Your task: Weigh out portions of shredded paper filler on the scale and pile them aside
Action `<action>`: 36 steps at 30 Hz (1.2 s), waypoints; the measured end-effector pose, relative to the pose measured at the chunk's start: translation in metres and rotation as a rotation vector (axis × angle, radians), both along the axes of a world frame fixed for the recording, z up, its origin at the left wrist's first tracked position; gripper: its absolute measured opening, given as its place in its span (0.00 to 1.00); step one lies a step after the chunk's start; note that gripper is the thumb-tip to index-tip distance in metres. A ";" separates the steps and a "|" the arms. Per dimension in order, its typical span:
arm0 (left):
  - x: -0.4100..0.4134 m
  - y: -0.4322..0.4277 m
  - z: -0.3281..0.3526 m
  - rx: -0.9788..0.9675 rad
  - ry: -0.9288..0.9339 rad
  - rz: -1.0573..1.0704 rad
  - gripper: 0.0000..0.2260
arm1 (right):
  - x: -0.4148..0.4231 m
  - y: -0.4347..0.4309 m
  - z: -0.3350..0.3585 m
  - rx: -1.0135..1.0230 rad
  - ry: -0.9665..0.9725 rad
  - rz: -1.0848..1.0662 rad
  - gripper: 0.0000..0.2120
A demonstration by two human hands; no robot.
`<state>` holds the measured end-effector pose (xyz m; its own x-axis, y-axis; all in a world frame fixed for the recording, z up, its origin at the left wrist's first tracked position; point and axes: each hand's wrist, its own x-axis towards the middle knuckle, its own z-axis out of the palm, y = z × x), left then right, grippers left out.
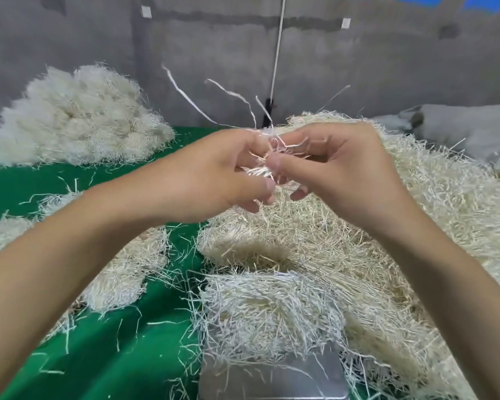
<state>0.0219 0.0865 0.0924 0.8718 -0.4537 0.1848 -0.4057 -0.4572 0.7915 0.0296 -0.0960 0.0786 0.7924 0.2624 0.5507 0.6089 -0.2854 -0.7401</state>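
Observation:
My left hand [214, 174] and my right hand [338, 168] meet in mid-air above the table, both pinching a small tuft of shredded paper strands [264, 157] between fingers and thumbs. A few long strands stick up from it. Below, near the front edge, a portion of shredded paper [269, 310] lies heaped on the metal scale [272, 379], covering most of its pan. A big loose mound of shredded paper [401, 226] fills the right side behind the scale.
A tall pile of white shredded paper [78, 119] stands at the back left on the green table cover [104, 356]. Smaller clumps [122, 272] lie under my left forearm. A grey wall and a white cord [277, 53] stand behind; a grey sack [459, 131] at the right.

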 end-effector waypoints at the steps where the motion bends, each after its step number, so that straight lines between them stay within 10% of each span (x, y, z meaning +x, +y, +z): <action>1: -0.004 0.002 0.000 0.010 0.004 -0.019 0.13 | -0.004 -0.004 -0.001 -0.001 0.009 -0.011 0.02; 8: -0.026 0.023 -0.025 -0.074 -0.094 0.064 0.15 | -0.031 -0.033 -0.031 -0.140 0.250 -0.004 0.06; 15: -0.017 0.019 -0.084 0.289 0.024 0.085 0.02 | -0.028 -0.047 -0.065 -0.698 0.437 0.090 0.11; 20: -0.014 0.023 -0.073 0.219 -0.097 0.116 0.06 | -0.016 -0.093 -0.018 -0.336 0.552 0.122 0.20; 27: -0.011 0.007 -0.061 0.187 -0.009 0.049 0.20 | -0.004 -0.119 0.001 -0.325 0.553 0.016 0.23; 36: -0.013 -0.003 -0.060 0.209 -0.140 0.124 0.15 | 0.011 -0.089 -0.027 -0.161 0.192 -0.264 0.13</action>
<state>0.0085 0.0833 0.0320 0.8955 -0.3864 0.2207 -0.4352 -0.6575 0.6151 0.0407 -0.1845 0.0520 0.9293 0.1065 0.3538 0.3533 -0.5361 -0.7667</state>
